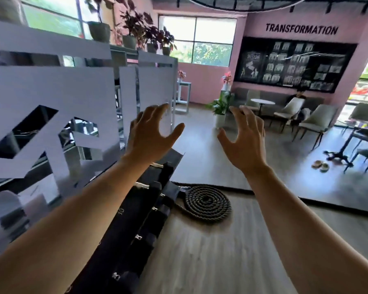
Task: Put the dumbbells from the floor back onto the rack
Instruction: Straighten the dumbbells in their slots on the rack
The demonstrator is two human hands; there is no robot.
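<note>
My left hand [150, 134] and my right hand [245, 141] are both raised in front of me at chest height, fingers spread and curled, holding nothing. Below my left forearm runs a dark dumbbell rack [136, 225] along the left wall, with several black dumbbells [155, 213] resting on it, their chrome handles showing. I see no dumbbell on the wooden floor in this view. The frame is blurred by motion.
A coiled black battle rope [207, 203] lies on the floor at the rack's far end. A grey cut-out partition [51, 92] stands on the left. Chairs and a round table [262, 101] fill the far right, with sandals [320, 165] on the floor.
</note>
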